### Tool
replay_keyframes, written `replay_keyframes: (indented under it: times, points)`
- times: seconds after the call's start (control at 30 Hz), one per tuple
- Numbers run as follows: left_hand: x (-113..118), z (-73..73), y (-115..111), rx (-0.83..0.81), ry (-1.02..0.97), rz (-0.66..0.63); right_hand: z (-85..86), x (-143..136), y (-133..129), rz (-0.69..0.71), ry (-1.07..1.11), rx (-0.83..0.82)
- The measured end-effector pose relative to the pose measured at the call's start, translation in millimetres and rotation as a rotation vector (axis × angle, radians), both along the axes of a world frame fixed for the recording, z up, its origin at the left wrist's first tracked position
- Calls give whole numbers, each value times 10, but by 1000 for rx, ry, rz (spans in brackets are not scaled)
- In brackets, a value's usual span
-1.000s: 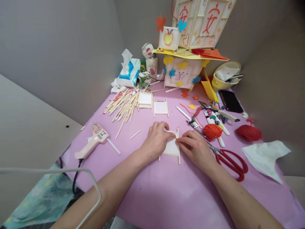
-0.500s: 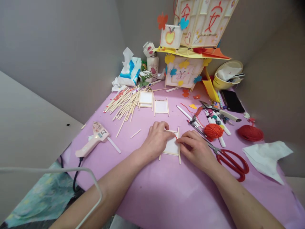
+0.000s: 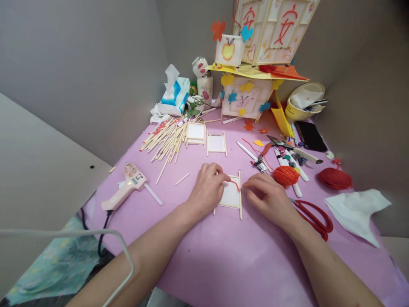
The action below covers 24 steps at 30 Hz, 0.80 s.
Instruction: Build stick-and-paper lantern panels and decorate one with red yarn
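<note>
A small wooden-stick frame with a white panel (image 3: 230, 199) lies flat on the purple table. Over its upper part runs a short piece of red yarn (image 3: 235, 184), curving to the right-hand stick. My left hand (image 3: 209, 185) rests on the frame's left side, its thumb and forefinger pinched on the yarn's left end. Just right of the frame is my right hand (image 3: 266, 196), fingers bent and slightly apart, with nothing visible in them. Red-handled scissors (image 3: 315, 219) lie partly behind that hand.
A glue gun (image 3: 128, 187) lies left, its cord hanging off the table. Behind are loose sticks (image 3: 169, 138), another small frame (image 3: 216, 143) and a decorated paper lantern (image 3: 246, 96). An orange yarn ball (image 3: 286, 175), pens and pliers (image 3: 265, 151) lie right. A white cable (image 3: 128, 251) crosses lower left.
My right hand has drawn back slightly to the right, off the frame's right stick. My left fingers have shifted slightly left, so more of the red yarn shows across the panel.
</note>
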<state>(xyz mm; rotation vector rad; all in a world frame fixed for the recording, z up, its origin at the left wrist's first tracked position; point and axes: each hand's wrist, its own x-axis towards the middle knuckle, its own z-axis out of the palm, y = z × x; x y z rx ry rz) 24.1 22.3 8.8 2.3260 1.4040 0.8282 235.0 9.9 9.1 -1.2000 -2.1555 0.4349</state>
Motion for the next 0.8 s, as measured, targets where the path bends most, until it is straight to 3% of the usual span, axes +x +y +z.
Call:
replay_keyframes:
  times: [0.2,0.8]
  points:
    - [-13,-32,-8,-1,-3,3,-20,42,0,98,-115,76]
    - [-18,-49,0,-9,10,-4,-52,-30,-23,143,-136,73]
